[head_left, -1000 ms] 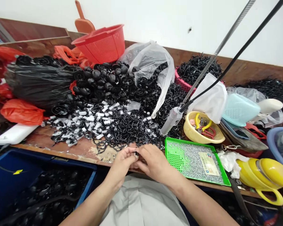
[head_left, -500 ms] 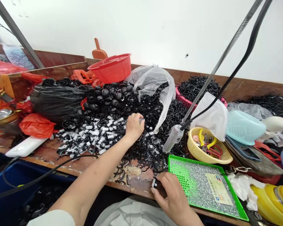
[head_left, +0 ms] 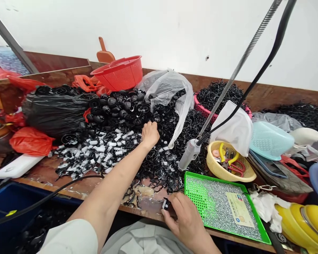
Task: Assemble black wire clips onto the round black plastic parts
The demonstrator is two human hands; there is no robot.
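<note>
My left hand [head_left: 150,134] is stretched out over the heap, at the front of the round black plastic housings [head_left: 122,106]. Its fingers curl downward and away from me, so their tips and anything in them are hidden. Near the table's front edge, my right hand [head_left: 182,216] pinches a small black-and-white plastic part [head_left: 165,204] between thumb and fingers. Left of my left hand lies a pile of small white-and-black pieces [head_left: 95,151]. Thin black plastic pieces [head_left: 159,169] are heaped between the two hands.
A green tray [head_left: 187,183] of small metal pins, with a card on it, lies right of my right hand. A grey electric screwdriver [head_left: 188,155] hangs by a spring. Behind are a yellow basket [head_left: 212,165] of tools, a red basket [head_left: 122,76] and a clear bag [head_left: 169,88].
The view has shifted slightly, moving the scene leftward. My left hand has turned, its fingers now pointing down into the heap. My right hand still pinches the small part.
</note>
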